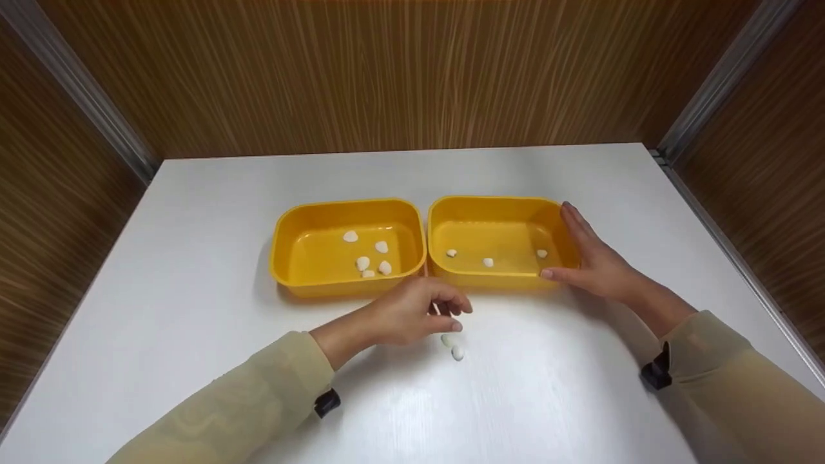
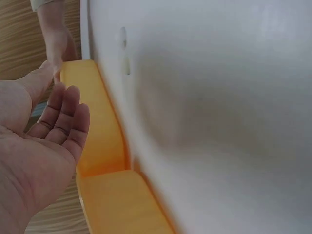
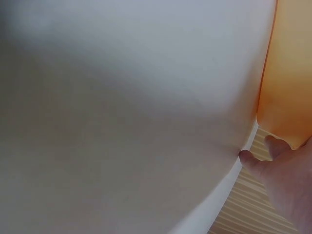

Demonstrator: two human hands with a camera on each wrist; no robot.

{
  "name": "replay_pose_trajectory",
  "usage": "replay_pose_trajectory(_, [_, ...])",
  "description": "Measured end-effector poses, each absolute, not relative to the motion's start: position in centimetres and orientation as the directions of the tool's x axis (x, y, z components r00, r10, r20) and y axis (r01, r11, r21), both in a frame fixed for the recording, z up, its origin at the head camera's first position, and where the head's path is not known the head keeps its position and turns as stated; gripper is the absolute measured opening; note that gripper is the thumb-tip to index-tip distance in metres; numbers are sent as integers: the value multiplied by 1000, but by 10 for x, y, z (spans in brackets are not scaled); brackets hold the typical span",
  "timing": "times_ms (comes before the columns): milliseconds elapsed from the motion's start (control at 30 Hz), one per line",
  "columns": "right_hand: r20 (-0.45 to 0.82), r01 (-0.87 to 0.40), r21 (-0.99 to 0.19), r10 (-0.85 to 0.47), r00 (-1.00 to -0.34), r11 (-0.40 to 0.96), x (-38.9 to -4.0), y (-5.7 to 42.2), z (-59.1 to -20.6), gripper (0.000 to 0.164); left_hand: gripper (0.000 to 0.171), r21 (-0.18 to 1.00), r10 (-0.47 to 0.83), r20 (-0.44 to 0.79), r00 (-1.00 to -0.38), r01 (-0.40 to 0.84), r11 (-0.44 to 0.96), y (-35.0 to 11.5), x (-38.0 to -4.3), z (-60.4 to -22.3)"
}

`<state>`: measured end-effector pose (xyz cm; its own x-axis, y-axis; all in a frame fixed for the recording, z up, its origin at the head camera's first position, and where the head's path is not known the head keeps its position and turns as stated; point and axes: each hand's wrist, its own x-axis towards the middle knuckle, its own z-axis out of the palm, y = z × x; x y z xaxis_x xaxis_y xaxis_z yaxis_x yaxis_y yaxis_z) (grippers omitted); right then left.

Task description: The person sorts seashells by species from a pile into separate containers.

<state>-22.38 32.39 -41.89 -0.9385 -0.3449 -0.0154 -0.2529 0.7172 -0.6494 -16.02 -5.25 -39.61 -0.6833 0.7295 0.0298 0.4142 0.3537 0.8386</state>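
Note:
Two yellow plastic tubs stand side by side. Several white pebble-like pieces [image 1: 363,263] lie in the left tub [image 1: 280,278], and three smaller ones [image 1: 488,262] in the right tub [image 1: 490,278]. My left hand [image 1: 409,312] hovers in front of where the tubs meet, fingers loosely bent; its palm [image 2: 36,165] shows nothing held in the left wrist view. Just below its fingertips, two more white pieces [image 1: 457,352] lie on the table. My right hand [image 1: 599,264] rests at the right tub's outer end, fingers extended along the back corner and thumb at the front rim.
The white table [image 1: 213,183] carries both tubs. A wood-grain panel [image 1: 412,77] rises behind it, with side panels to the left and right joined by metal corner strips [image 1: 728,84]. Each sleeve has a black wrist device [image 1: 327,403] below it.

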Motion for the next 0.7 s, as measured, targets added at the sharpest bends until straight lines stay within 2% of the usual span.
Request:
replay_pose_trajectory(333, [-31, -240, -647, -339, -940, 724, -224, 324, -418, 123, 22, 849, 713, -17, -701, 366, 380, -65, -158, -429])
replay_pose_trajectory(700, [-29, -237, -648, -335, -942, 723, -224, 324, -419, 123, 24, 793, 735, -33, -677, 430, 432, -66, -162, -443])
